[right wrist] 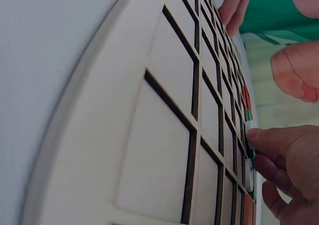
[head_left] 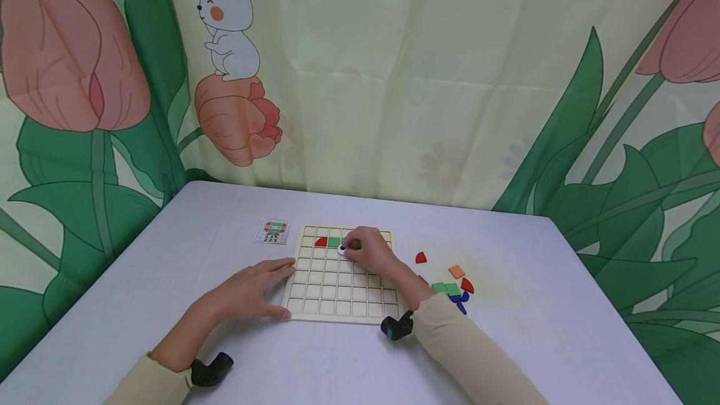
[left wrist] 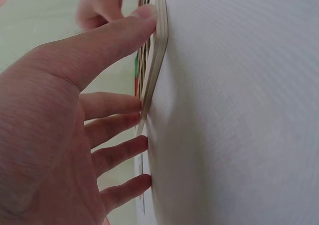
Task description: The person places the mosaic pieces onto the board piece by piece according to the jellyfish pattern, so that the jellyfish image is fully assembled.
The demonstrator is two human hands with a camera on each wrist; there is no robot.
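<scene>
A square wooden grid board (head_left: pixel 329 319) lies on the table. On its far rows sit a red quarter-round piece (head_left: pixel 320 242) and a green square piece (head_left: pixel 334 242). Beside them my right hand (head_left: pixel 372 249) pinches a small white piece with a black spot (head_left: pixel 340 250) between thumb and finger, at the cells. A second white piece (right wrist: pixel 248 171) and an orange piece (right wrist: pixel 248 210) show on the board in the right wrist view, partly behind the fingers. My left hand (head_left: pixel 247 289) touches the board's left edge with straight, spread fingers, its thumb at the near corner.
A small card (head_left: pixel 272 231) printed with a green and red figure on a grid lies left of the board. To the right are loose pieces: red quarter-rounds (head_left: pixel 420 257), an orange square (head_left: pixel 457 271), green squares (head_left: pixel 452 289) and blue pieces (head_left: pixel 464 297). A patterned curtain (head_left: pixel 360 111) hangs behind the table.
</scene>
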